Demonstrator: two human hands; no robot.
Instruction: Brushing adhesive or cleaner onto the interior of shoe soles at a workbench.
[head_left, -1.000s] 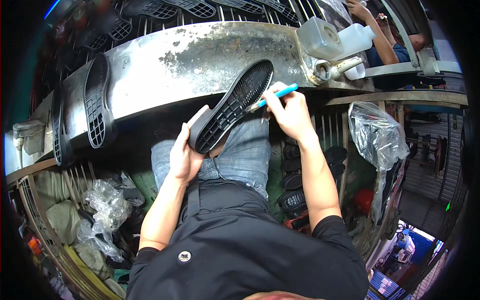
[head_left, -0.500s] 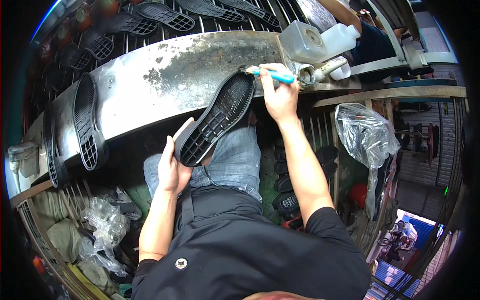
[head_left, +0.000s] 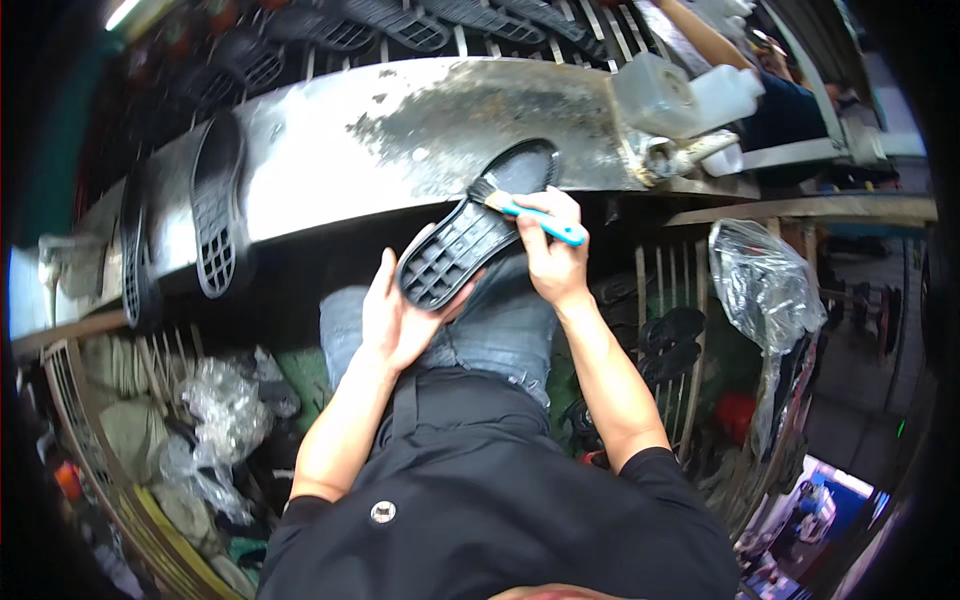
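A black shoe sole (head_left: pixel 437 262) with a gridded inside lies tilted over my lap, its toe end above the bench edge. My left hand (head_left: pixel 405 315) grips its heel end from below, thumb along the near side. In my right hand (head_left: pixel 556 250) is a blue-handled paintbrush (head_left: pixel 540 217). Its dark bristles touch the sole's rim at the middle of the side facing the bench. Two more black soles, a nearer one (head_left: pixel 218 205) and an outer one (head_left: pixel 140 250), rest on the left part of the metal bench (head_left: pixel 330 170).
Translucent plastic bottles (head_left: pixel 655 95) and an open glue-stained jar (head_left: pixel 660 158) stand at the bench's right end. Several soles (head_left: pixel 400 25) lie on a rack behind. Plastic bags hang at right (head_left: pixel 765 280) and lie at lower left (head_left: pixel 225 400). Another person's arm (head_left: pixel 705 35) shows at top right.
The brush has moved from the sole's toe tip down to the middle of its side. The sole has turned slightly, and the whole view has shifted.
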